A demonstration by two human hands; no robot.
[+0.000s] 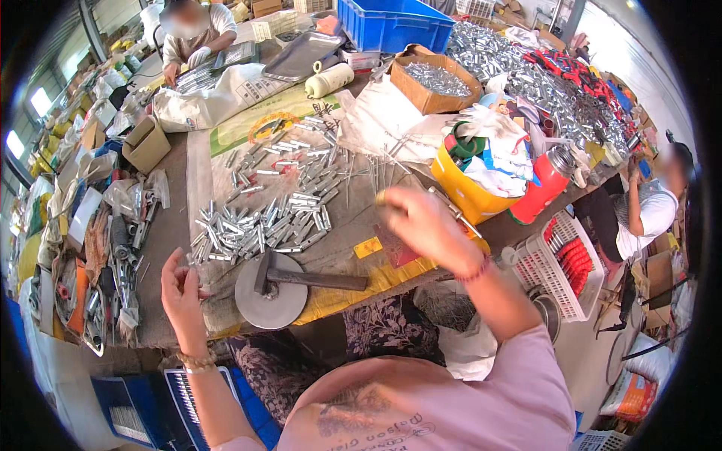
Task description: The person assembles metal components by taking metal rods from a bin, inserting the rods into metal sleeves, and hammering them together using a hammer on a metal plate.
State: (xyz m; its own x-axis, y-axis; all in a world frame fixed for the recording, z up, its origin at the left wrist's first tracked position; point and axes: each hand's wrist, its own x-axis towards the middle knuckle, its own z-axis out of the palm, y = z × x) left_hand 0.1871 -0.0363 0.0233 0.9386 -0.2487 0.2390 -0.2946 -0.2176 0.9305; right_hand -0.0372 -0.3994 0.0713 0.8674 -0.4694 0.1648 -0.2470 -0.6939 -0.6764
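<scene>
My left hand is at the table's near left edge, beside the pile of metal tubes. Its fingers are curved and apart, and no object shows in them. Over the mat on the right hovers my right hand, its fingertips pointing left and smeared by motion; whether they grip anything is unclear. Between my hands a hammer lies with its head on a round grey metal disc. Thin metal rods lie beyond my right hand. A small yellow card is on the mat near it.
A yellow bucket with rags and a red container stand at the right. Behind are a carton of small metal parts and a blue bin. Clutter lines the left edge. Two other people are nearby.
</scene>
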